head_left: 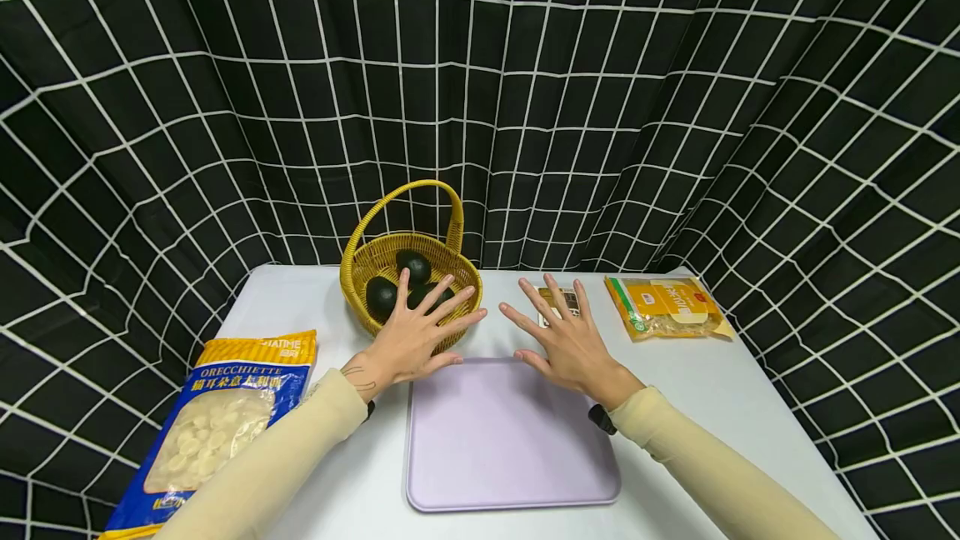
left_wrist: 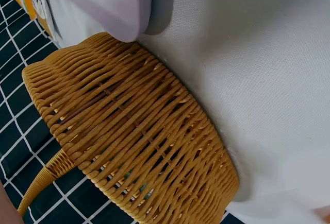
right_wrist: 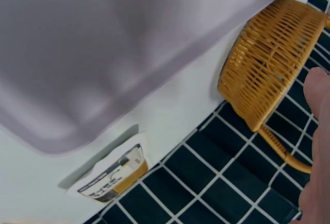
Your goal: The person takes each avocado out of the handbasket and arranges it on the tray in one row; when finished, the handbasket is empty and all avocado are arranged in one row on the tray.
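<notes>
My left hand (head_left: pixel 416 336) spreads its fingers in front of the yellow wicker basket (head_left: pixel 472 290), holding nothing. Several dark green avocados (head_left: pixel 381 298) lie inside the basket, partly covered by that hand in the head view. Above the far edge of a pale purple tray (head_left: pixel 510 440) my right hand (head_left: pixel 573 348) is spread with straight fingers, also holding nothing. A small packet (right_wrist: pixel 116 175) with a label lies beyond the tray and is partly hidden behind the right fingers. The basket's woven side (left_wrist: pixel 139 131) fills much of the left wrist view.
A blue and yellow bag of orecchiette (head_left: pixel 217 415) lies at the left, partly behind the left sleeve. An orange and green food package (head_left: pixel 667 307) is at the back right of the white table (head_left: pixel 712 407). A black gridded curtain (head_left: pixel 525 107) surrounds the table's back and sides.
</notes>
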`<state>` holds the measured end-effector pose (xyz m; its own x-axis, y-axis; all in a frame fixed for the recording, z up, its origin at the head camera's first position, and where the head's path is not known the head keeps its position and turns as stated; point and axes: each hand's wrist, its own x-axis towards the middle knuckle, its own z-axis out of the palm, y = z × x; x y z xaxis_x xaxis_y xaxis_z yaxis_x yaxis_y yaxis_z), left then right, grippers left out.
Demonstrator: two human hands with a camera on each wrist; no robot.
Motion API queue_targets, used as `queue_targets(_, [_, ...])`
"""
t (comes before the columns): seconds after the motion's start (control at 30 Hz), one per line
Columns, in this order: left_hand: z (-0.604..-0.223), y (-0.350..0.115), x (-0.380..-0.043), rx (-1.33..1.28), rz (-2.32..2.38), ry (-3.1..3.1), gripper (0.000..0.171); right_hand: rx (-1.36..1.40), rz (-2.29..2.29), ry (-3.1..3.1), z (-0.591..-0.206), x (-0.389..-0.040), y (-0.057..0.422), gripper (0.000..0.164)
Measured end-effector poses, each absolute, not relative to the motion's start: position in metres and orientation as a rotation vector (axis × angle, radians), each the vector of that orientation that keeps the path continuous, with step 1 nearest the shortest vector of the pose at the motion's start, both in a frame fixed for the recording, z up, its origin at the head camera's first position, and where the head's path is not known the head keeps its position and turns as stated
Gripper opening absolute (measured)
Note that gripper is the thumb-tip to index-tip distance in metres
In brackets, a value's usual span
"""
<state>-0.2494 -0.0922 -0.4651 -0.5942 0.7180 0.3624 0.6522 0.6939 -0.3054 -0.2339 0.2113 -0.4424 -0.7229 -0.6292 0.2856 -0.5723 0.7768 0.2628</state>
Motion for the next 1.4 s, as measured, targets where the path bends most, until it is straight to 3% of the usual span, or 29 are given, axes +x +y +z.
queue_targets(0.73, [-0.441, -0.105, -0.235, -1.029, -0.099, -2.238, 0.059, 0.941, -0.078, -2.528, -0.434, -0.229, 0.205, 0.074])
queue_targets(1.1, [-0.396, -0.133, -0.248, -0.720, -0.390, -2.067, 0.046, 0.996, 0.075, -2.576, -0.422, -0.229, 0.196, 0.071])
queue_targets(1.4, [-0.378, -0.162, -0.261, -0.441, -0.711, -2.094, 0.051, 1.023, 0.102, -2.565, -0.412, -0.230, 0.189, 0.071])
